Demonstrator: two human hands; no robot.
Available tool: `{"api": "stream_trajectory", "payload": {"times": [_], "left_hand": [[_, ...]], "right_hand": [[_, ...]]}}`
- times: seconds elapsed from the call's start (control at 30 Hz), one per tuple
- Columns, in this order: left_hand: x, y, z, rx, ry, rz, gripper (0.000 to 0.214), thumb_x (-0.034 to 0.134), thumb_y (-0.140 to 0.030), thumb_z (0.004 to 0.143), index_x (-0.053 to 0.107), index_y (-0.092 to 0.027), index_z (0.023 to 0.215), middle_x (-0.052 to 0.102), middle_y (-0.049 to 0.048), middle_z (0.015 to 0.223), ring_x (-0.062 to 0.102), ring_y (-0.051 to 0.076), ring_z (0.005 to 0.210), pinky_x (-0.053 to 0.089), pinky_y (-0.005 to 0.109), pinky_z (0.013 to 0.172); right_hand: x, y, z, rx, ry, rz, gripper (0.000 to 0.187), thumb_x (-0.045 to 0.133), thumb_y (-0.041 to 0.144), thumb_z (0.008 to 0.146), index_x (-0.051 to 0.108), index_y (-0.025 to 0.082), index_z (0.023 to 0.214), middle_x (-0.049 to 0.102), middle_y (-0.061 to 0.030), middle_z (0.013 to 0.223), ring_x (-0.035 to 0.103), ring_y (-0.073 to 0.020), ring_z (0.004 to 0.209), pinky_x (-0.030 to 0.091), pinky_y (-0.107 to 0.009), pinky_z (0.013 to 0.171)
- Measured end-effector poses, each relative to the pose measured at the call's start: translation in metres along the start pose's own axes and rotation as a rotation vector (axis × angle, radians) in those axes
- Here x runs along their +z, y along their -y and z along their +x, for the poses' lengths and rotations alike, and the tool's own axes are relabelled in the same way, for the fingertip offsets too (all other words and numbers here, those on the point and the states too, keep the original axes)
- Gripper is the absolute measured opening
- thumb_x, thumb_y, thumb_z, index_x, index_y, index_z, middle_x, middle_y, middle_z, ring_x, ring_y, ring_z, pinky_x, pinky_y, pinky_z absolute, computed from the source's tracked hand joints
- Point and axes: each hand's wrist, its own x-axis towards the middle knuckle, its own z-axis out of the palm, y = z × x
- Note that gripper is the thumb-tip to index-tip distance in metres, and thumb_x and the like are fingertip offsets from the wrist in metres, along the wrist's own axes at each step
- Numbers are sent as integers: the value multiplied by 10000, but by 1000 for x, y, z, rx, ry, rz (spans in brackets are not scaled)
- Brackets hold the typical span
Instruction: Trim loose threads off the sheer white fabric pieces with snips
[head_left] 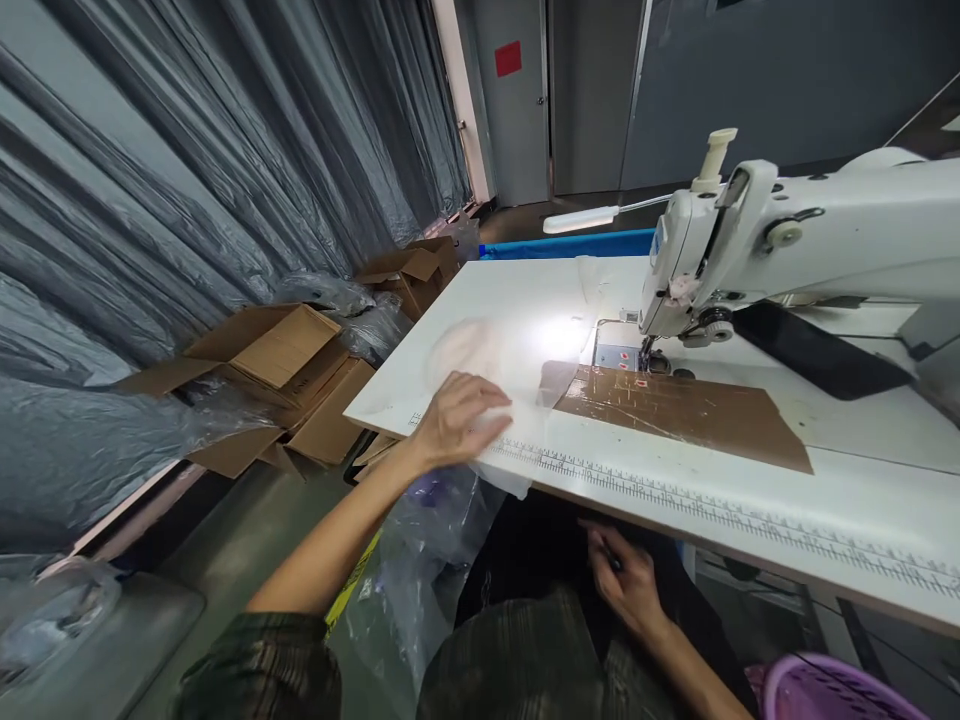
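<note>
My left hand (457, 420) rests on the near left edge of a white sewing table (750, 490), fingers curled over a thin white translucent sheet (502, 400) that droops off the edge. My right hand (626, 580) is below the table edge over dark cloth (525, 550) on my lap, fingers closed around a small dark object I cannot make out. A white sewing machine (787, 250) stands at the back right, its lamp lighting the table. A brown cardboard piece (675, 410) lies flat in front of the needle.
Open cardboard boxes (277, 380) sit on the floor to the left, against grey plastic curtains (187, 180). A clear plastic bag (420, 570) hangs beside my left knee. A purple basket (832, 690) is at the bottom right. A printed ruler runs along the table's front edge.
</note>
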Motion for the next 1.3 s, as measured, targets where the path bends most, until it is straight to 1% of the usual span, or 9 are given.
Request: {"api": "stream_trajectory", "payload": {"times": [0.2, 0.37, 0.47, 0.67, 0.77, 0.87, 1.07, 1.17, 1.3], "left_hand": [[11, -61, -32, 63, 85, 28, 80, 613, -218, 889, 665, -157, 883, 674, 51, 787, 581, 141, 698, 428, 296, 666], [36, -117, -62, 94, 154, -10, 144, 563, -164, 913, 670, -172, 818, 636, 9, 690, 535, 118, 631, 404, 295, 662], [49, -138, -78, 29, 146, -182, 180, 629, -344, 890, 692, -183, 838, 667, 23, 739, 572, 129, 668, 433, 310, 705], [60, -124, -83, -571, 34, -603, 510, 653, -556, 796, 670, -181, 1142, 655, 141, 1128, 609, 264, 1074, 474, 411, 945], [64, -117, -77, -640, 170, -972, 615, 677, -609, 735, 656, -193, 1188, 609, 143, 1279, 530, 307, 1244, 394, 450, 1075], [69, -120, -74, -694, 225, -1278, 429, 736, -544, 712, 728, -168, 919, 646, 138, 1224, 595, 296, 1161, 455, 412, 1012], [64, -128, -82, -1021, 186, -1168, 308, 781, -421, 712, 712, -133, 793, 676, 24, 710, 590, 114, 629, 454, 225, 608], [55, -128, -84, -1052, 155, -1112, 302, 768, -415, 727, 737, -135, 835, 702, 34, 737, 590, 112, 640, 444, 214, 606], [47, -128, -84, -1030, 151, -1083, 289, 722, -409, 773, 760, -139, 871, 741, 69, 816, 630, 141, 696, 475, 236, 647]], "right_hand": [[-6, 46, 23, -108, 69, 107, 251, 535, 270, 909, 707, 188, 1072, 739, -58, 763, 690, -173, 641, 561, -256, 615], [-12, 77, 25, 46, 160, 140, 303, 585, 400, 892, 730, 165, 1018, 735, -53, 809, 686, -197, 716, 565, -271, 659], [-17, 83, 16, 140, 212, 138, 328, 561, 421, 905, 730, 143, 863, 695, -43, 723, 632, -177, 666, 521, -247, 597], [-29, 90, -2, 160, 355, 123, 313, 551, 388, 914, 727, 144, 831, 662, -29, 673, 557, -139, 589, 462, -236, 556], [-29, 94, -5, 110, 435, 142, 254, 563, 336, 904, 738, 152, 903, 677, -21, 690, 572, -132, 586, 464, -233, 574], [-29, 96, -3, 86, 447, 130, 231, 556, 300, 902, 728, 157, 958, 680, -11, 703, 577, -126, 581, 462, -230, 581], [-42, 90, 9, 193, 461, 54, 322, 484, 439, 953, 656, 168, 928, 620, -13, 735, 535, -130, 620, 433, -238, 565], [-43, 86, 17, 218, 494, 54, 471, 288, 483, 1018, 640, 170, 1002, 586, -22, 757, 528, -139, 651, 433, -253, 587], [-36, 87, 25, 177, 536, 14, 493, 286, 503, 1018, 612, 168, 861, 525, -9, 685, 492, -146, 643, 413, -267, 611]]}}
